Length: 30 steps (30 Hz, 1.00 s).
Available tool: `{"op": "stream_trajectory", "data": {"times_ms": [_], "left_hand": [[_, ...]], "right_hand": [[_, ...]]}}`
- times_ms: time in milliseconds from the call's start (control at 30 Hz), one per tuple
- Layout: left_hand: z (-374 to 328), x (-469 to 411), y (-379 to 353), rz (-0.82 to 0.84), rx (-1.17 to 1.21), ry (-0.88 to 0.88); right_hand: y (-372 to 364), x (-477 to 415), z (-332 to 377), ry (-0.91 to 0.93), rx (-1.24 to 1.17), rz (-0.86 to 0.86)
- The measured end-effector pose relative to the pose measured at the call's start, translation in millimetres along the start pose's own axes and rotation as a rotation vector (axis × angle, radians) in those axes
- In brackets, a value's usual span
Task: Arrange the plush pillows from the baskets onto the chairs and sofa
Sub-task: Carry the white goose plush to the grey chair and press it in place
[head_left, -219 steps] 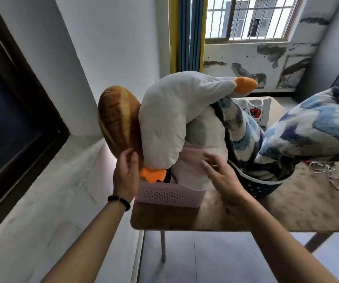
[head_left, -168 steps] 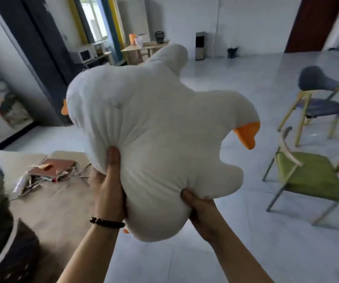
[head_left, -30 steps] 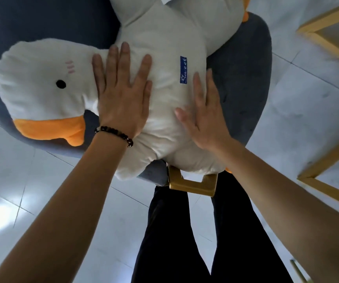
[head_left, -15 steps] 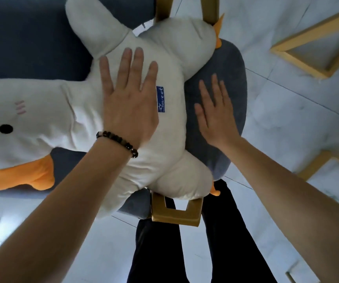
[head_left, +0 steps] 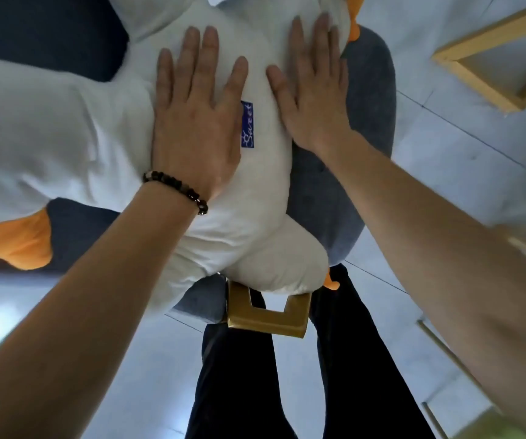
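Below you lies a pale tiled floor [head_left: 464, 172] with thin dark joints and a bright glare patch at the left edge. A light wooden frame [head_left: 489, 74] stands at upper right, and a thin rail [head_left: 442, 353] crosses lower right.

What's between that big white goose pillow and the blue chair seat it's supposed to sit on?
Nothing visible. The goose pillow already lies directly on the chair seat, with the left hand and right hand both pressed flat on top of it. The contact underneath is hidden by the pillow itself.
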<state>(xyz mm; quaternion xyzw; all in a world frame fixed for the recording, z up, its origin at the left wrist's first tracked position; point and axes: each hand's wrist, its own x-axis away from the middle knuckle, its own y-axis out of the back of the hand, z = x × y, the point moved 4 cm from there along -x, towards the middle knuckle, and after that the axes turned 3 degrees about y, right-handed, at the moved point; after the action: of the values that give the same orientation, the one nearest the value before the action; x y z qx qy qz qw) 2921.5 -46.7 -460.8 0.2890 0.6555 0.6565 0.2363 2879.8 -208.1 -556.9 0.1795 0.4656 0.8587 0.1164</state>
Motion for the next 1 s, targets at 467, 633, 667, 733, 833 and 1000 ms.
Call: {"op": "stream_trajectory", "data": {"times_ms": [467, 633, 667, 733, 833, 1000], "left_hand": [[-12, 133, -2, 0.186, -0.109, -0.095], [-5, 186, 15, 0.233, -0.128, 0.182], [2, 198, 16, 0.235, -0.15, 0.229], [8, 212, 12, 0.229, -0.162, 0.26], [4, 208, 8, 0.228, -0.126, 0.251], [4, 178, 48, 0.09, 0.043, 0.198]], "right_hand": [[-60, 236, -39, -0.135, -0.29, 0.578], [-51, 247, -20, 0.037, -0.197, 0.541], [-53, 247, -21, 0.076, -0.18, 0.552], [-63, 241, -27, 0.119, -0.099, 0.593], [-71, 223, -30, 0.113, 0.026, 0.661], [-37, 215, -5, 0.085, -0.078, 0.527]]}}
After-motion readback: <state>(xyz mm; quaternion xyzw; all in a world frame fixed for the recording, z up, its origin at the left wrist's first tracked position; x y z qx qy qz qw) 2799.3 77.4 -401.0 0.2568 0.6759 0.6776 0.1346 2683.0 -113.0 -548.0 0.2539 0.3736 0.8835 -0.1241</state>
